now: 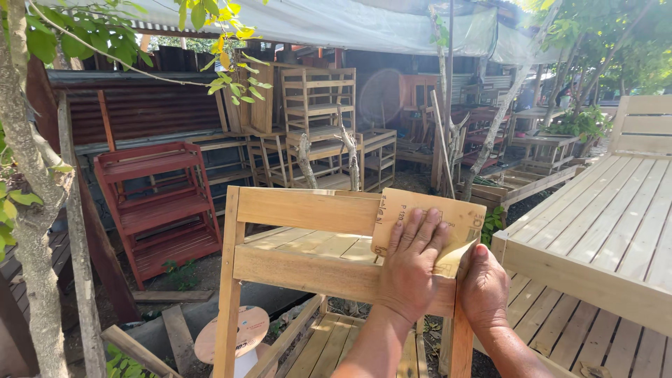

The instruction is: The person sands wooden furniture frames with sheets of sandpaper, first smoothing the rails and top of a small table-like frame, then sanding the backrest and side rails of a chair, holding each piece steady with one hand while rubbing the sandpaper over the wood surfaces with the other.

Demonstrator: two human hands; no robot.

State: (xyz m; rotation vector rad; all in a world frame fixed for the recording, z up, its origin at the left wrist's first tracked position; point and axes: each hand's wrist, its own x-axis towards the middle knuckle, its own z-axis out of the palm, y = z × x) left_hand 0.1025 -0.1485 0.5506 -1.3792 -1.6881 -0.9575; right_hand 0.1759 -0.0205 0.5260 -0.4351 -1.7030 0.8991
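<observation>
My left hand (413, 269) lies flat on a sheet of tan sandpaper (428, 222), fingers (417, 227) spread and pressing it against the upper rail of a pale wooden shelf frame (308, 241). My right hand (484, 288) sits just beside it at the frame's right post, pinching the sheet's folded lower corner. I judge this as the sanding step, on the rail's right end; the next stroke calls for even pressure along the grain, with the paper kept flat at the corner. The rail's wood looks smooth and bare, the paper's back stiff and printed. Below lies a round disc (233, 333) on the ground. To my right stands a slatted bare-wood bench (602, 231). Farther off, a red-painted rack (162, 206) leans by rusty corrugated sheet, with stacked unfinished shelves (318, 105) behind.
</observation>
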